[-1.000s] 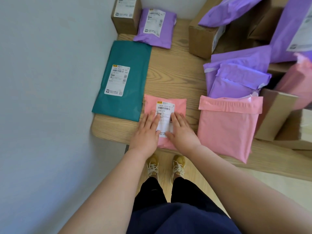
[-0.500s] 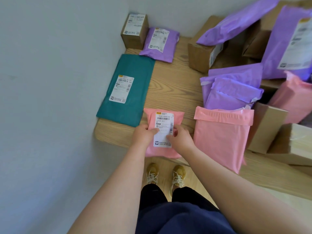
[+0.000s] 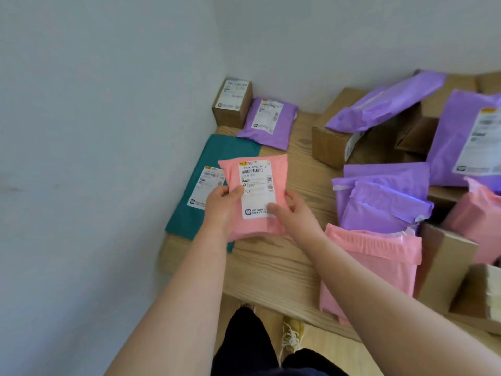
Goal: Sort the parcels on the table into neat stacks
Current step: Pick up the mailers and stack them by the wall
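Pinching the pink parcel (image 3: pixel 257 194) by its side edges, left hand (image 3: pixel 220 208) and right hand (image 3: pixel 296 214) hold it label-up above the table (image 3: pixel 271 270), overlapping the green mailer (image 3: pixel 187 221) left of the grip, probably to read it.

You have one view only: the wide-angle camera on your head stands above the near edge of the table (image 3: pixel 271 267), looks forward and steeply down across it, close in, and faces the wall corner (image 3: pixel 221 50) behind the table's far left end.
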Demonstrator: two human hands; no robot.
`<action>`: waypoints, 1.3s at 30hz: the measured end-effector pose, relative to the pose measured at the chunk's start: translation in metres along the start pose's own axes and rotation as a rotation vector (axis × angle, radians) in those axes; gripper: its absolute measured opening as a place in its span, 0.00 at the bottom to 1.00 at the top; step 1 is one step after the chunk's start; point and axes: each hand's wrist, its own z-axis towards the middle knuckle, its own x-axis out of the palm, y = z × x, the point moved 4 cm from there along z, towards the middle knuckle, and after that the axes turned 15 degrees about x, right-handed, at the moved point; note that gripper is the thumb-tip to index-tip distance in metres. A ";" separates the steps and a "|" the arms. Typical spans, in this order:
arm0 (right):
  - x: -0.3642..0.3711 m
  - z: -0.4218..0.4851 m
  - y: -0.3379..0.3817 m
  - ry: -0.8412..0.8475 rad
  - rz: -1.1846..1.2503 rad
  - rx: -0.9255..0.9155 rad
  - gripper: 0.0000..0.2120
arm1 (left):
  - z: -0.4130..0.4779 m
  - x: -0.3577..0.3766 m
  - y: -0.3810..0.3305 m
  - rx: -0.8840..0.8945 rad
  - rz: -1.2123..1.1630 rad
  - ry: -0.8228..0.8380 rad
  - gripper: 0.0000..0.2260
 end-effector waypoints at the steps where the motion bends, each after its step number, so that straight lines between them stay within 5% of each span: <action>1: 0.002 0.006 0.010 0.014 0.025 0.000 0.32 | 0.011 0.003 -0.010 0.040 0.070 0.027 0.07; 6: 0.003 0.045 0.066 -0.078 0.009 -0.039 0.31 | 0.068 0.030 -0.051 0.278 0.434 0.146 0.10; 12: -0.002 0.114 0.147 -0.186 0.028 -0.107 0.29 | 0.160 0.063 -0.087 0.494 0.587 0.216 0.20; 19: -0.013 0.190 0.195 -0.277 -0.066 -0.110 0.28 | 0.223 0.099 -0.103 0.928 1.347 0.293 0.22; 28: -0.005 0.240 0.200 -0.321 -0.510 -0.049 0.25 | 0.277 0.118 -0.080 0.907 1.737 0.621 0.29; 34: -0.004 0.242 0.193 -0.339 -0.661 -0.058 0.20 | 0.277 0.122 -0.078 0.875 1.902 0.627 0.30; 39: -0.016 0.220 0.191 -0.334 -0.622 -0.030 0.25 | 0.256 0.119 -0.093 0.876 1.787 0.584 0.29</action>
